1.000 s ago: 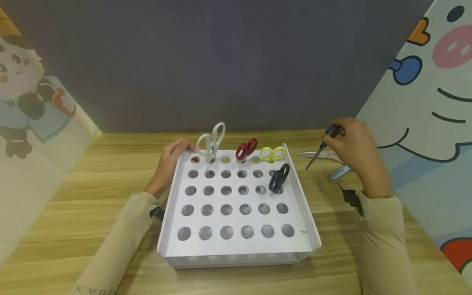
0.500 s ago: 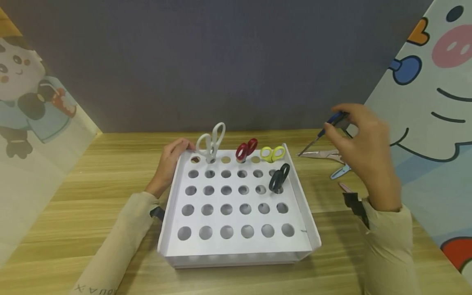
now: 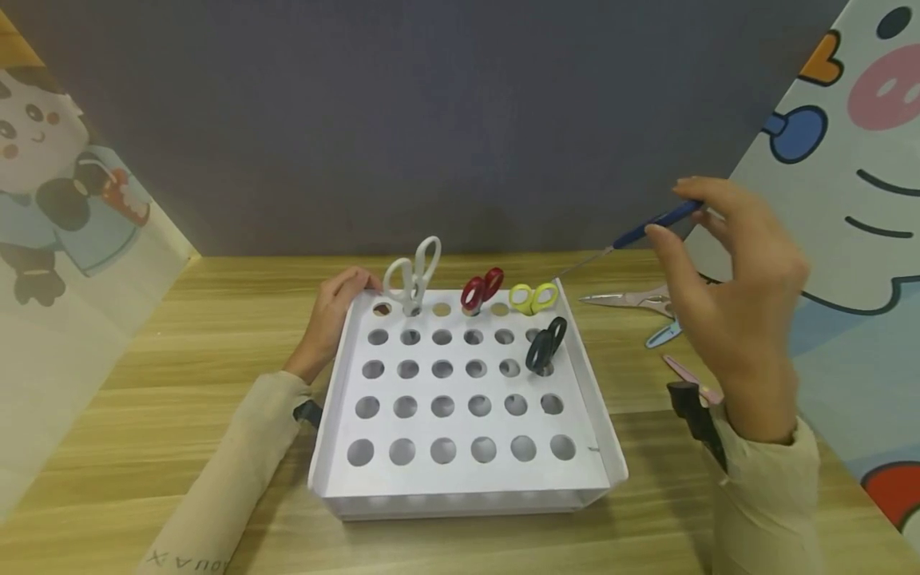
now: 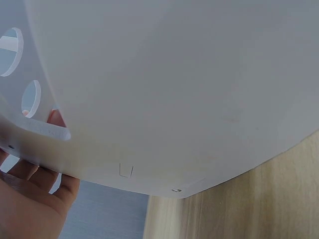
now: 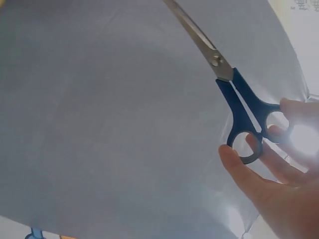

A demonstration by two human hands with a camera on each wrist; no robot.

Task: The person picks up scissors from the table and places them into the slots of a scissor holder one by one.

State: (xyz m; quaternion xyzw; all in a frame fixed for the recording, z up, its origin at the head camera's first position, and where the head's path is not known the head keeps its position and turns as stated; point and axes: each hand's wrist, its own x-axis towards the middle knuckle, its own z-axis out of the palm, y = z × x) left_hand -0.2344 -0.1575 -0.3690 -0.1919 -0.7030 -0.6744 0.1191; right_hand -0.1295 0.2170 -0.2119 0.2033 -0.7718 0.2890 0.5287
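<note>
The right hand (image 3: 736, 291) pinches the blue-handled scissors (image 5: 244, 109) by their finger rings, between thumb and fingers, in the air; in the head view, the tip appears near the back right corner of the white perforated rack (image 3: 460, 479). The left hand (image 3: 331, 319) has its fingers curled round the back left corner. If the blades swing low, I think they could knock the yellow-handled scissors (image 3: 533, 305); a loose pinch could let the rings slip.
</note>
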